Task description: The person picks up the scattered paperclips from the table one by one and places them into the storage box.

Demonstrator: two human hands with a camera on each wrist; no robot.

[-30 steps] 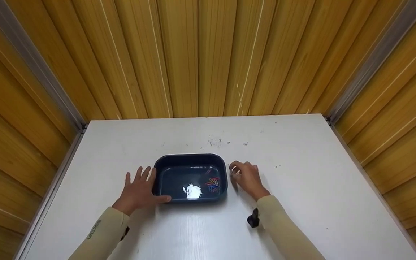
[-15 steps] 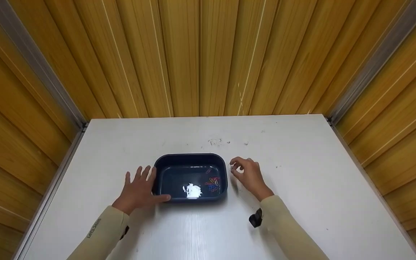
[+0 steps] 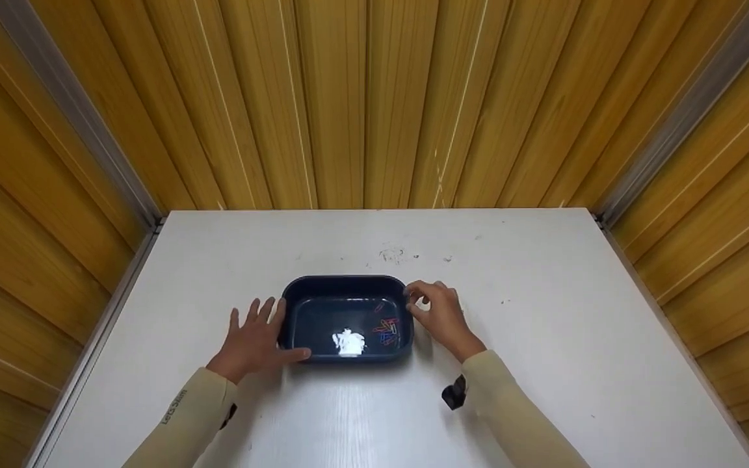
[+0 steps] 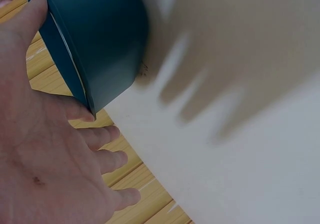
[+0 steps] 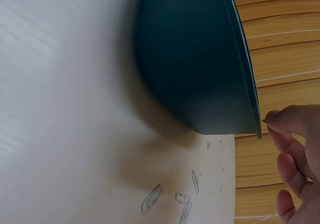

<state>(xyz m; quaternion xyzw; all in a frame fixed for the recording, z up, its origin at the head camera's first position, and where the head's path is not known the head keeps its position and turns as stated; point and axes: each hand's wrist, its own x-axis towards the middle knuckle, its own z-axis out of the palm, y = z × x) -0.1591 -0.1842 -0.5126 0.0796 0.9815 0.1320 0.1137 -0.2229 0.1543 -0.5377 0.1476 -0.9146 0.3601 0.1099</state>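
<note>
A dark blue rectangular bin (image 3: 342, 359) stands on the white table. Colored paper clips (image 3: 386, 330) lie inside near its right end. My left hand (image 3: 254, 344) rests at the bin's left end, fingers spread and straight, the thumb over the front rim; in the left wrist view the index fingertip touches the rim. At the bin's right rim, my right hand (image 3: 443, 315) pinches a small paper clip between thumb and index finger. Only a tiny tip of that clip (image 5: 265, 121) shows in the right wrist view; the fingertips hide the rest.
Several silver paper clips, among them one clip (image 5: 151, 199), lie on the table to the right of the bin. Dark scuff marks (image 3: 391, 255) dot the white table (image 3: 543, 364) behind it. Wood-patterned walls (image 3: 335, 104) enclose the back and sides.
My right hand has lifted off the table beside the bin and moved left to its right rim, carrying the pinched paper clip. The left hand keeps its place on the bin.
</note>
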